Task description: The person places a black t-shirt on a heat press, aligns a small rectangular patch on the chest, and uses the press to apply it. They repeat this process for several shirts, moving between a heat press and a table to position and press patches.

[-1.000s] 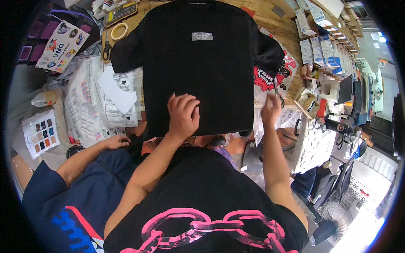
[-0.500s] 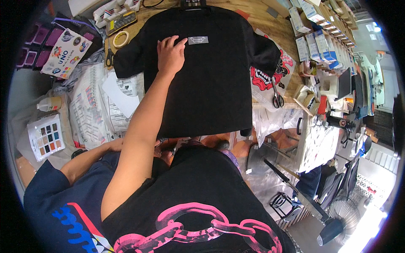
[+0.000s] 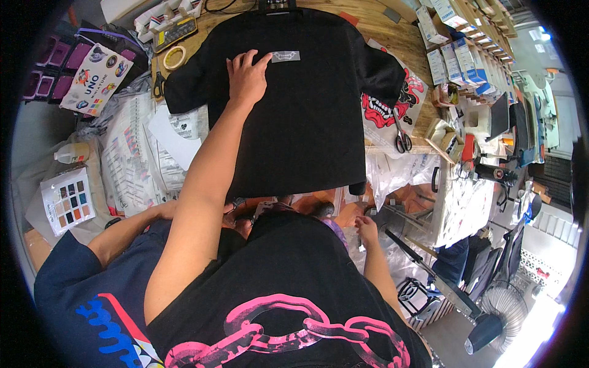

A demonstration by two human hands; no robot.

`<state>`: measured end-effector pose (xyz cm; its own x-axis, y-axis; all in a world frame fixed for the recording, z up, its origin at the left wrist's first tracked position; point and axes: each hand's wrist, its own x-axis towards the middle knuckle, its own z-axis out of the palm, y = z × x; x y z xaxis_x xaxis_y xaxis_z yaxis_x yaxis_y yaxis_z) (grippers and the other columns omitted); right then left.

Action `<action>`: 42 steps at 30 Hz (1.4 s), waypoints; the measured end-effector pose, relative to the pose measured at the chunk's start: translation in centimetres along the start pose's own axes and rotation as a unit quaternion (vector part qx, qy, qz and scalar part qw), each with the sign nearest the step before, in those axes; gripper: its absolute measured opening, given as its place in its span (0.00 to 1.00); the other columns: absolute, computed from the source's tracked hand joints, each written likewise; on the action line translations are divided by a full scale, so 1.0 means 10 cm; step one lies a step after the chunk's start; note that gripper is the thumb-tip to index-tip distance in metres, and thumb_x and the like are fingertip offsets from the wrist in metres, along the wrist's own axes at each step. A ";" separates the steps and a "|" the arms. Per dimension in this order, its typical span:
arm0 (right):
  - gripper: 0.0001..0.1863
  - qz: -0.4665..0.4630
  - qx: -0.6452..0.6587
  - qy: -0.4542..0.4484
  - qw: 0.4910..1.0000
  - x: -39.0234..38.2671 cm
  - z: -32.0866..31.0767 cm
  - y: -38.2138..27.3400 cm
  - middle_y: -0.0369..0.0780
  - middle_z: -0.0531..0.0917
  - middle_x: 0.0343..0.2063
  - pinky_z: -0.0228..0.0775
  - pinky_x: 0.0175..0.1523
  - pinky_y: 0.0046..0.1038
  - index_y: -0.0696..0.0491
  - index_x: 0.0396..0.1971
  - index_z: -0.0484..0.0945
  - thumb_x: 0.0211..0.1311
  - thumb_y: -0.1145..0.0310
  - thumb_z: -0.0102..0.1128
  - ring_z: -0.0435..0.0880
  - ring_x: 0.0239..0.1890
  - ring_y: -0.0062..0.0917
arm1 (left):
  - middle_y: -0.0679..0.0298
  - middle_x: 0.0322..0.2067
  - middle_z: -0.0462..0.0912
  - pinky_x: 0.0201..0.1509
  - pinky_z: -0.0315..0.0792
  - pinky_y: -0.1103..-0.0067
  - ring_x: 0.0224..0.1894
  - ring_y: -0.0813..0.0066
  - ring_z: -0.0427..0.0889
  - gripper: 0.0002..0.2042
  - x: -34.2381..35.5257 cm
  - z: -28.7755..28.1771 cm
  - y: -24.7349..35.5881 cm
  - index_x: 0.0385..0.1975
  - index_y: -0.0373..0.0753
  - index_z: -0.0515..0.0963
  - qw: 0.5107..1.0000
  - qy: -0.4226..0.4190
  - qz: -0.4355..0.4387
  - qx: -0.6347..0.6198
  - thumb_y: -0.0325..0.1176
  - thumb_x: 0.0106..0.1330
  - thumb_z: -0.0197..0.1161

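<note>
A black T-shirt [image 3: 300, 129] lies spread on a wooden table, its neck at the far end under a dark metal device [image 3: 279, 6]. On its upper middle rests a small grey rectangular patch [image 3: 286, 56] with a pale design. My left hand [image 3: 248, 76] is open on the cloth, fingers spread, the index fingertip at the patch's left edge. Below the table's front edge, to the right of the shirt's hem, my right hand [image 3: 366, 229] hangs in the air with its fingers curled. Whether anything is in it is hidden.
Scissors [image 3: 402, 138] lie on a red-and-black printed sheet [image 3: 417, 92] at the right. A tape roll [image 3: 175, 57] and dark-handled scissors [image 3: 159, 84] sit left. Another person in a navy shirt [image 3: 116, 276] is close at my left. Small boxes [image 3: 457, 61] line the right side.
My right hand has come into view at the lower right. The left hand stays on the shirt by the patch. The view has shifted slightly.
</note>
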<state>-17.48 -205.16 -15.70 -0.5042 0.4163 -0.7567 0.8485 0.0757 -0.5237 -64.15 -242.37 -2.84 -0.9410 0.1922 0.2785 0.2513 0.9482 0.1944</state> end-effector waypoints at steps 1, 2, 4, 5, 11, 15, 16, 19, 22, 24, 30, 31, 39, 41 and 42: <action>0.11 0.021 -0.013 -0.003 1.000 0.01 0.02 0.21 0.35 0.84 0.30 0.72 0.32 0.25 0.55 0.44 0.82 0.66 0.67 0.60 0.82 0.30 0.21 | 0.62 0.63 0.69 0.74 0.50 0.47 0.68 0.56 0.63 0.18 0.00 0.01 0.00 0.62 0.59 0.75 1.000 0.001 0.002 -0.004 0.35 0.74 0.53; 0.11 0.040 -0.027 -0.007 0.999 -0.01 0.02 0.37 0.35 0.84 0.30 0.73 0.33 0.26 0.55 0.43 0.83 0.65 0.67 0.61 0.82 0.31 0.22 | 0.62 0.63 0.69 0.74 0.50 0.47 0.68 0.56 0.63 0.18 -0.01 0.01 -0.01 0.62 0.59 0.75 1.000 0.002 0.003 -0.006 0.35 0.75 0.53; 0.09 0.003 -0.155 0.030 0.988 -0.22 0.01 0.46 0.38 0.85 0.28 0.75 0.35 0.29 0.56 0.38 0.83 0.63 0.67 0.62 0.84 0.31 0.27 | 0.63 0.63 0.69 0.74 0.51 0.47 0.67 0.57 0.64 0.18 -0.03 0.01 -0.01 0.62 0.60 0.74 1.000 0.002 0.000 -0.002 0.34 0.74 0.53; 0.08 -0.016 -0.218 0.050 0.975 -0.31 0.03 0.47 0.39 0.85 0.26 0.76 0.37 0.31 0.56 0.35 0.84 0.62 0.67 0.62 0.85 0.31 0.29 | 0.63 0.62 0.69 0.74 0.51 0.47 0.67 0.57 0.64 0.19 -0.04 0.01 -0.02 0.62 0.60 0.74 1.000 0.000 -0.003 0.003 0.34 0.74 0.53; 0.02 -0.477 -0.149 0.296 0.814 -0.58 0.26 -2.18 0.46 0.81 0.29 0.72 0.37 0.38 0.58 0.31 0.79 0.57 0.79 0.61 0.81 0.33 0.42 | 0.64 0.61 0.70 0.75 0.51 0.47 0.67 0.58 0.65 0.22 -0.09 -0.06 -0.02 0.61 0.61 0.75 1.000 0.006 0.014 0.004 0.27 0.71 0.54; 0.20 -0.656 -0.216 0.189 0.698 -0.22 0.95 -3.98 0.46 0.79 0.46 0.67 0.55 0.44 0.51 0.49 0.80 0.55 0.66 0.67 0.76 0.51 0.44 | 0.65 0.61 0.71 0.75 0.50 0.48 0.67 0.58 0.65 0.24 -0.05 -0.06 0.01 0.59 0.61 0.77 1.000 0.002 0.010 -0.010 0.23 0.68 0.55; 0.23 -0.651 -0.242 0.186 0.695 -0.05 1.19 -4.21 0.47 0.77 0.51 0.64 0.61 0.45 0.50 0.53 0.78 0.57 0.62 0.66 0.74 0.55 0.45 | 0.65 0.61 0.71 0.75 0.50 0.48 0.67 0.58 0.65 0.25 -0.05 -0.06 0.02 0.59 0.61 0.77 1.000 0.006 0.013 -0.016 0.23 0.67 0.55; 0.28 -0.630 -0.295 0.180 0.696 0.32 1.61 -4.60 0.48 0.72 0.59 0.53 0.71 0.48 0.48 0.60 0.74 0.61 0.53 0.62 0.66 0.65 0.45 | 0.65 0.61 0.71 0.75 0.50 0.47 0.67 0.58 0.65 0.26 -0.05 -0.07 0.01 0.58 0.61 0.78 0.999 0.017 0.010 -0.028 0.22 0.64 0.56; 0.30 -0.612 -0.341 0.193 0.687 0.37 1.76 -4.62 0.48 0.69 0.62 0.46 0.74 0.49 0.47 0.62 0.72 0.63 0.48 0.59 0.63 0.68 0.45 | 0.64 0.59 0.72 0.75 0.49 0.47 0.65 0.57 0.66 0.25 -0.09 -0.04 -0.01 0.57 0.60 0.80 0.999 0.022 0.012 -0.026 0.23 0.61 0.58; 0.31 -0.607 -0.364 0.202 0.677 0.34 1.78 -4.62 0.48 0.68 0.63 0.44 0.75 0.49 0.46 0.62 0.72 0.63 0.46 0.57 0.62 0.69 0.44 | 0.64 0.59 0.73 0.75 0.49 0.47 0.65 0.56 0.66 0.24 -0.09 -0.03 -0.02 0.56 0.60 0.80 0.999 0.029 0.016 -0.019 0.24 0.62 0.58; 0.30 -0.596 -0.375 0.198 0.682 0.36 1.77 -4.62 0.48 0.67 0.64 0.43 0.76 0.49 0.44 0.63 0.72 0.64 0.46 0.55 0.60 0.70 0.44 | 0.63 0.59 0.72 0.74 0.48 0.45 0.66 0.56 0.66 0.23 -0.08 -0.01 -0.02 0.55 0.59 0.81 0.999 0.025 0.020 -0.030 0.25 0.63 0.58; 0.30 -0.597 -0.375 0.197 0.682 0.35 1.77 -4.62 0.48 0.67 0.64 0.42 0.76 0.49 0.44 0.63 0.72 0.64 0.46 0.55 0.60 0.70 0.44 | 0.63 0.60 0.72 0.74 0.48 0.45 0.66 0.56 0.66 0.23 -0.08 -0.02 -0.02 0.55 0.59 0.81 0.999 0.023 0.021 -0.027 0.25 0.63 0.58; 0.30 -0.604 -0.365 0.197 0.680 0.35 1.76 -4.63 0.48 0.68 0.63 0.43 0.76 0.49 0.45 0.62 0.73 0.64 0.46 0.56 0.61 0.69 0.43 | 0.63 0.60 0.72 0.74 0.49 0.45 0.66 0.56 0.65 0.23 -0.07 -0.04 -0.02 0.55 0.59 0.81 0.999 0.020 0.018 -0.029 0.25 0.63 0.58; 0.30 -0.609 -0.360 0.197 0.679 0.35 1.76 -4.63 0.48 0.68 0.63 0.43 0.76 0.49 0.45 0.62 0.73 0.64 0.46 0.56 0.61 0.69 0.43 | 0.63 0.61 0.72 0.74 0.49 0.45 0.66 0.56 0.66 0.23 -0.07 -0.04 -0.02 0.55 0.59 0.81 0.999 0.021 0.017 -0.030 0.25 0.63 0.58; 0.30 -0.607 -0.362 0.196 0.680 0.34 1.76 -4.63 0.48 0.68 0.63 0.43 0.76 0.49 0.45 0.62 0.73 0.64 0.46 0.56 0.61 0.69 0.43 | 0.64 0.61 0.72 0.74 0.49 0.45 0.66 0.56 0.66 0.23 -0.07 -0.04 -0.02 0.55 0.59 0.81 0.999 0.023 0.016 -0.028 0.25 0.63 0.58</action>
<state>-61.33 -223.21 -0.93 -0.9424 -0.1522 0.2979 -0.2262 0.9459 -0.2324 -63.46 -242.77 -2.73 -0.9211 0.2098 0.3280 0.2950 0.9259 0.2362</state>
